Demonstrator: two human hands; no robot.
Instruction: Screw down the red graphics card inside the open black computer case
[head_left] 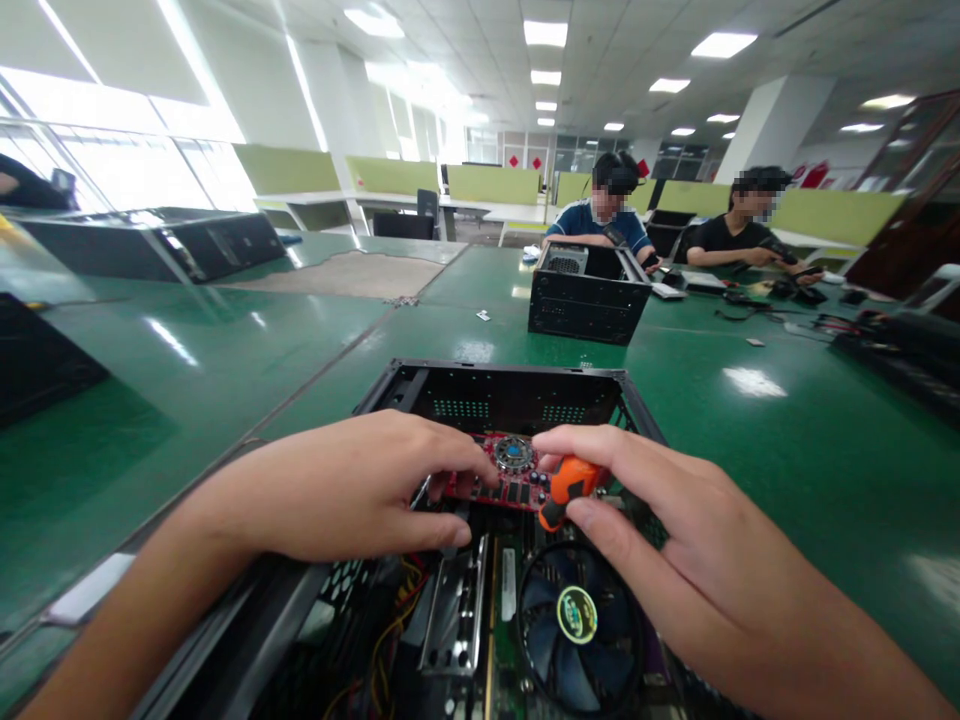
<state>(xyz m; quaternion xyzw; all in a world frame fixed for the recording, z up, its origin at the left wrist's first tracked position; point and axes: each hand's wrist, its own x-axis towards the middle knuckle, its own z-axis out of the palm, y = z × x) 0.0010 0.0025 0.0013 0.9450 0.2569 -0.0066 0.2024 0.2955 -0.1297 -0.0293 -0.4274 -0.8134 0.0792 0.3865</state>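
My right hand [675, 520] grips a screwdriver [574, 485] with an orange and black handle, held between thumb and fingers. Its shaft is hidden. My left hand [375, 490] reaches over the case from the left, thumb and fingers apart, fingertips in front of the left part of a red graphics card [517, 492]. Whether they touch it I cannot tell. The card, with a round fan, sits at the far end of the opened black computer case [517, 380]. Nearer to me are a black cooling fan [577, 650] and a metal bracket-like part [454, 610].
On the green table [360, 350], another black case [589, 305] stands beyond mine. More dark cases [157, 245] lie at the left. Two people [611, 205] sit across the table. Cables [765, 300] and dark parts lie at the right.
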